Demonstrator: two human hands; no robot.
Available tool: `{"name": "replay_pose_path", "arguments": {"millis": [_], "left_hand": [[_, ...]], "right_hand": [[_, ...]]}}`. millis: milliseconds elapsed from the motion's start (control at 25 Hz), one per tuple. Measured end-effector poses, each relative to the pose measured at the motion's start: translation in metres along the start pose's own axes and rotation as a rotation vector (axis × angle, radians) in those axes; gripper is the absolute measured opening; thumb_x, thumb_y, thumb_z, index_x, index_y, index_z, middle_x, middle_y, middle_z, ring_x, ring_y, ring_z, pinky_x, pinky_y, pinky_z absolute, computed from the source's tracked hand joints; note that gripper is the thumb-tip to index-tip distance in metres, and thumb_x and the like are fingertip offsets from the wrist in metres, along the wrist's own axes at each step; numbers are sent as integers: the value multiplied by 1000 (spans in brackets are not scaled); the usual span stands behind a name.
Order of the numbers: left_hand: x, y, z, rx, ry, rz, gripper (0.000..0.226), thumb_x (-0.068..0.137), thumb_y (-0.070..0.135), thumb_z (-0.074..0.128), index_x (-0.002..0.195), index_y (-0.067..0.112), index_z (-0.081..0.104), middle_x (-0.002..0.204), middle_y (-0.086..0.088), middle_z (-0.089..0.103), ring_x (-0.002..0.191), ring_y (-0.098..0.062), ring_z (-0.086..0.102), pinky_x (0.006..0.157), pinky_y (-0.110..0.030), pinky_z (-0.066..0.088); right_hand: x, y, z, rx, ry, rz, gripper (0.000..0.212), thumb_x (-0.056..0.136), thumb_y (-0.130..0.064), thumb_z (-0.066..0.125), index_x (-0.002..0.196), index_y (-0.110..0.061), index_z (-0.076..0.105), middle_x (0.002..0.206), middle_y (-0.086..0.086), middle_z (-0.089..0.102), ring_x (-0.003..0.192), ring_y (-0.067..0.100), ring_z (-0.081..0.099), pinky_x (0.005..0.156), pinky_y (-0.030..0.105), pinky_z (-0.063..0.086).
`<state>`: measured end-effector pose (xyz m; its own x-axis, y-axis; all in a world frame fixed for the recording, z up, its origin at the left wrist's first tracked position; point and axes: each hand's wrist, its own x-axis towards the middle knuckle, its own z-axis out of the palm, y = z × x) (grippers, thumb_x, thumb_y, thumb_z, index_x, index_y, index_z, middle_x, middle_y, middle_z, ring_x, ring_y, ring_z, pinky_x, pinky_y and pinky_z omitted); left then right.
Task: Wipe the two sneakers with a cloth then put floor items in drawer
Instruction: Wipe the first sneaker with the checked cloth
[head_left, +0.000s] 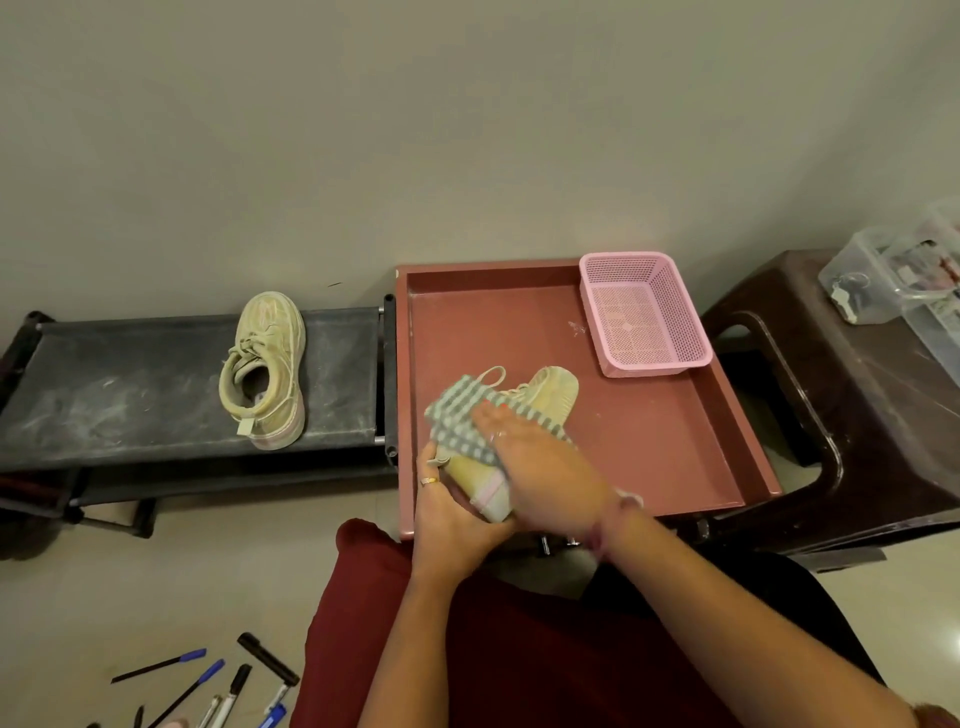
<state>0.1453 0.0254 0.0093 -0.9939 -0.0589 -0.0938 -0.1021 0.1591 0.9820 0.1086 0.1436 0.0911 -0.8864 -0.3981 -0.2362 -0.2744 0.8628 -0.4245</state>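
My left hand (451, 512) grips the heel end of a beige sneaker (557, 391) held over the open reddish drawer (670, 441). My right hand (540, 457) presses a grey-and-white checked cloth (457, 415) flat against the sneaker's side, fingers straight. The cloth covers the shoe's middle; its toe and a lace loop stick out beyond it. A second beige sneaker (265, 369) lies on the black shoe rack (130, 384) to the left. Several pens and markers (228, 686) lie on the floor at the lower left.
A pink mesh basket (644, 312) sits in the drawer's far right corner. A dark brown plastic stool (852, 415) stands to the right with clear containers (904, 280) on it. A red garment (467, 649) covers my lap. The wall is close behind.
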Motion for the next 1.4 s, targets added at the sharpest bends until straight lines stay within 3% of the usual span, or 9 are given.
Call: {"name": "replay_pose_path", "arguments": {"millis": [80,160,320,480,760,1040,1200,1320,1400], "left_hand": [[0,-3,-1,20,-44,32,73,61,3,85,118,25,45,112,22,53,109,-1,57,83,1,38],[0,-7,-2,18,-66,22,84,57,10,88,127,18,43,118,21,52,112,9,53,89,-1,38],[-1,-2,0,-5,-9,3,100,49,5,93,128,26,36,119,23,48,111,13,49,88,-5,41],[-2,-2,2,18,-46,31,98,52,3,91,129,23,32,119,23,44,111,21,43,85,0,38],[3,-8,-1,-48,-29,-27,100,47,0,92,120,40,37,116,20,58,111,4,57,91,-17,48],[2,-5,4,-32,-16,0,93,50,-1,91,119,32,38,114,13,56,104,8,56,83,-9,46],[6,-6,2,-74,-2,-15,83,57,-9,84,120,25,42,111,16,58,104,3,60,83,-5,44],[3,-10,2,-74,-47,16,85,60,-17,80,129,10,39,115,13,56,110,-2,60,86,-3,41],[3,-9,1,-97,-40,3,98,49,0,90,129,17,36,118,5,59,110,-3,60,89,-13,47]], "right_hand": [[-33,-19,17,-31,39,-107,77,88,7,38,151,-14,-1,159,-1,-8,146,13,-9,117,25,-5],[-39,-9,24,-79,54,-126,79,88,6,39,150,-17,-3,159,-2,-10,143,9,-14,120,29,-2],[-1,47,14,13,29,8,82,86,-2,53,151,-18,6,158,-6,4,144,7,-2,117,23,1],[30,85,-1,-46,56,175,65,91,-1,39,151,-14,16,158,4,16,147,17,8,117,25,2],[-28,4,27,46,97,-12,83,86,8,44,151,-18,0,159,-7,-4,146,10,-5,114,20,-1],[42,39,-8,31,-15,180,56,81,3,42,136,-9,43,139,8,46,128,26,44,104,32,37],[-7,-2,25,-2,107,-84,67,89,-1,43,150,-11,17,158,3,13,146,19,11,117,27,8],[-48,12,54,-211,267,-210,64,84,-5,33,147,-10,26,154,6,27,143,21,25,115,39,27],[-42,38,60,-208,302,-236,64,87,-9,34,150,-13,19,155,6,26,142,21,25,114,38,26]]}}
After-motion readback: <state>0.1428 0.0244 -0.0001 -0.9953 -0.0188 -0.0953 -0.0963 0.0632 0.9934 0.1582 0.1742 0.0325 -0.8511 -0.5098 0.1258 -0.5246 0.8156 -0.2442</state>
